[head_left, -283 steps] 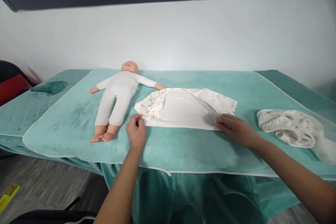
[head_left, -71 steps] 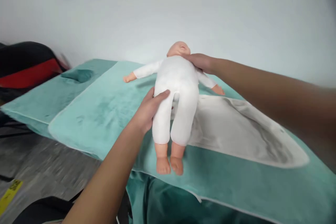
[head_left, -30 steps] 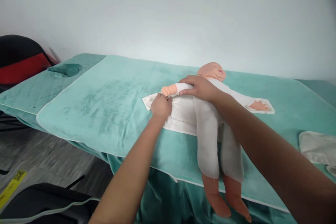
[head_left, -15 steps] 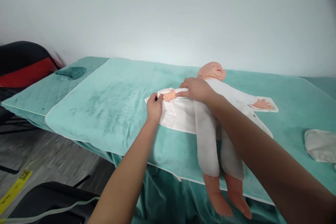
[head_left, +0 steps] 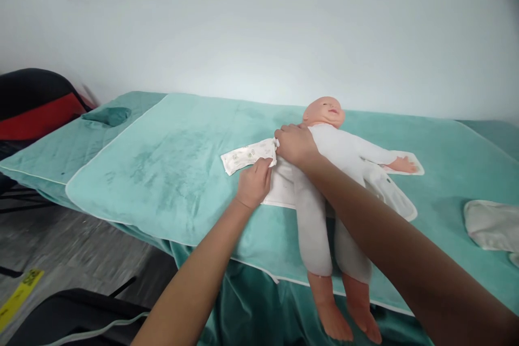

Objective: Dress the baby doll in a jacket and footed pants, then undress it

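Observation:
A baby doll (head_left: 340, 146) in a white body lies on its back, head toward the wall. Under it a white baby shirt (head_left: 280, 186) is spread open, with its printed sleeve (head_left: 251, 154) stretched out to the left. My left hand (head_left: 255, 181) pinches this sleeve near its armhole end. My right hand (head_left: 297, 145) is closed around the doll's arm on that side, at the sleeve's edge; the doll's hand there is hidden. The doll's other hand (head_left: 401, 165) lies on the shirt's right sleeve, and the shirt's right front panel (head_left: 391, 192) is folded outward.
A green padded cover (head_left: 154, 157) lies over the bed, with a face hole (head_left: 107, 116) at its left end. A folded white cloth (head_left: 492, 224) rests at the right. Chairs (head_left: 36, 102) stand at the left and near front. Behind is a white wall (head_left: 263, 48).
My left hand has shifted right along the sleeve, which now lies stretched out to the left. The doll's hand between my hands has gone out of sight. My right hand has closed further over the arm.

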Motion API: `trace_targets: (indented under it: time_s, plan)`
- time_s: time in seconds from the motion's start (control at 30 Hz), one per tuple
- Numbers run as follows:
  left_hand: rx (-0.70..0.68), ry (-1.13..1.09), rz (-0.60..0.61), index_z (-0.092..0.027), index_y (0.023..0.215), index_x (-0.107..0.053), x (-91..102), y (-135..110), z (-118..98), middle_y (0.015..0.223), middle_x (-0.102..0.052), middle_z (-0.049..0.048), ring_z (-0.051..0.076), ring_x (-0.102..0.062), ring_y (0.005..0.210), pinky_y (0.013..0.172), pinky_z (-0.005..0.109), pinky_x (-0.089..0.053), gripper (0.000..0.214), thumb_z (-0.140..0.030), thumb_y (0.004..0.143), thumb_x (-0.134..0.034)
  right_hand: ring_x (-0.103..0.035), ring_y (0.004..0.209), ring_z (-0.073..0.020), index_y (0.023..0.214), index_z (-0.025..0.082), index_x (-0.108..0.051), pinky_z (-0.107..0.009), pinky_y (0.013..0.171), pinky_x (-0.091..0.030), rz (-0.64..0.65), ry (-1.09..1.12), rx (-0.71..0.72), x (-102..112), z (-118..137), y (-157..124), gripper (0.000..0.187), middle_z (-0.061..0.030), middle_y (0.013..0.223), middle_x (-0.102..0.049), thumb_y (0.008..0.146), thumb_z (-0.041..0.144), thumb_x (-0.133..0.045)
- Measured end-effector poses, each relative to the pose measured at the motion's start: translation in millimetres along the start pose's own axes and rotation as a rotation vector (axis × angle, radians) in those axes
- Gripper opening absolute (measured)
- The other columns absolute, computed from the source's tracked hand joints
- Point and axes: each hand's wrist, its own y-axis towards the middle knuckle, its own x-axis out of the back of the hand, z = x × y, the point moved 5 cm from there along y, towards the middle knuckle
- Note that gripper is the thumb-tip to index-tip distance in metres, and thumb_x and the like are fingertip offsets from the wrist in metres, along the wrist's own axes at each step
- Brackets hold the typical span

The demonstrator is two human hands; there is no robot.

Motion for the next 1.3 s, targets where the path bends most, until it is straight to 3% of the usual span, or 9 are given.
trace_targets:
  time_s: [0.27, 0.47, 0.67, 0.77, 0.83, 0.9, 0.97, 1.07, 1.3]
  plan:
    - [0.079, -0.172, -0.141, -0.021, 0.118, -0.060, -8.8, -2.1, -12.6, 0.113, -0.067, 0.0125, 0.026, -0.063, 0.108, 0.098, 0.037, -0.046, 0.034, -0.032, 0.098, -0.035, -0.062, 0.093, -0.0305, 0.101, 0.014, -0.063, -0.040, 0.078, -0.034, 0.000, -0.018, -0.021, -3.1, 2.5, 0.1, 0.023, -0.0187, 0.099, -0.071, 0.091, 0.016, -0.043]
    - [0.044, -0.283, 0.006, -0.022, 0.114, -0.065, -25.4, -6.8, -24.7, 0.111, -0.068, 0.0140, 0.029, -0.064, 0.105, 0.096, 0.039, -0.047, 0.030, -0.034, 0.092, -0.048, -0.064, 0.091, -0.0299, 0.112, 0.012, -0.058, -0.039, 0.078, -0.034, 0.060, -0.026, -0.041, -6.8, 0.7, 4.0, 0.031, -0.0197, 0.099, -0.072, 0.091, 0.006, -0.036]
    - [0.066, -0.190, -0.033, -0.021, 0.116, -0.063, -20.4, -3.3, -22.5, 0.110, -0.068, 0.0134, 0.027, -0.065, 0.098, 0.091, 0.036, -0.046, 0.034, -0.039, 0.098, -0.040, -0.062, 0.106, -0.0307, 0.113, 0.016, -0.063, -0.042, 0.093, -0.038, 0.002, 0.204, 0.007, 4.3, -4.8, -5.2, 0.030, -0.0153, 0.114, -0.070, 0.091, 0.015, -0.043]
    - [0.100, -0.149, -0.071, -0.021, 0.114, -0.062, -18.4, -2.2, -19.7, 0.105, -0.069, 0.0126, 0.025, -0.066, 0.094, 0.087, 0.034, -0.046, 0.037, -0.043, 0.100, -0.036, -0.061, 0.113, -0.0291, 0.112, 0.023, -0.064, -0.042, 0.097, -0.043, -0.231, 0.477, -0.170, 21.4, -38.2, -32.9, 0.029, -0.0094, 0.121, -0.069, 0.091, 0.032, -0.046]
    - [0.107, -0.118, -0.077, -0.021, 0.112, -0.062, -18.4, -1.8, -18.7, 0.103, -0.069, 0.0126, 0.025, -0.066, 0.093, 0.084, 0.034, -0.046, 0.038, -0.044, 0.101, -0.033, -0.063, 0.107, -0.0296, 0.105, 0.027, -0.065, -0.043, 0.093, -0.047, -0.393, 0.571, -0.426, 24.5, -75.7, -64.6, 0.027, -0.0083, 0.113, -0.071, 0.090, 0.039, -0.046]
    - [0.114, -0.102, -0.085, -0.021, 0.110, -0.062, -18.9, -1.6, -17.7, 0.101, -0.069, 0.0128, 0.025, -0.066, 0.091, 0.082, 0.033, -0.045, 0.038, -0.044, 0.101, -0.034, -0.065, 0.092, -0.0336, 0.087, 0.028, -0.065, -0.047, 0.083, -0.049, -0.452, 0.552, -0.784, 14.5, -116.0, -102.3, 0.024, -0.0113, 0.096, -0.072, 0.086, 0.046, -0.049]
    - [0.121, -0.102, -0.101, -0.022, 0.107, -0.063, -19.5, -1.6, -16.6, 0.099, -0.070, 0.0121, 0.025, -0.067, 0.088, 0.079, 0.033, -0.045, 0.036, -0.044, 0.100, -0.036, -0.064, 0.089, -0.0368, 0.064, 0.030, -0.056, -0.049, 0.077, -0.047, -0.364, 0.533, -1.032, -5.6, -144.9, -132.2, 0.033, -0.0151, 0.082, -0.070, 0.086, 0.052, -0.044]
    - [0.127, -0.044, -0.114, -0.021, 0.107, -0.063, -20.6, -2.2, -15.3, 0.095, -0.070, 0.0111, 0.024, -0.067, 0.084, 0.076, 0.032, -0.045, 0.036, -0.043, 0.101, -0.035, -0.063, 0.088, -0.0361, 0.055, 0.030, -0.050, -0.047, 0.076, -0.045, -0.235, 0.618, -1.080, -35.3, -162.2, -148.8, 0.040, -0.0152, 0.075, -0.067, 0.084, 0.058, -0.045]
    - [0.029, -0.030, -0.164, -0.018, 0.108, -0.061, -10.0, 10.0, -28.4, 0.109, -0.068, 0.0108, 0.021, -0.064, 0.100, 0.084, 0.032, -0.046, 0.035, -0.036, 0.104, -0.031, -0.062, 0.093, -0.0299, 0.091, 0.021, -0.066, -0.044, 0.083, -0.048, -0.366, 0.779, -1.076, -54.6, -162.2, -146.3, 0.046, -0.0116, 0.099, -0.071, 0.081, 0.064, -0.052]
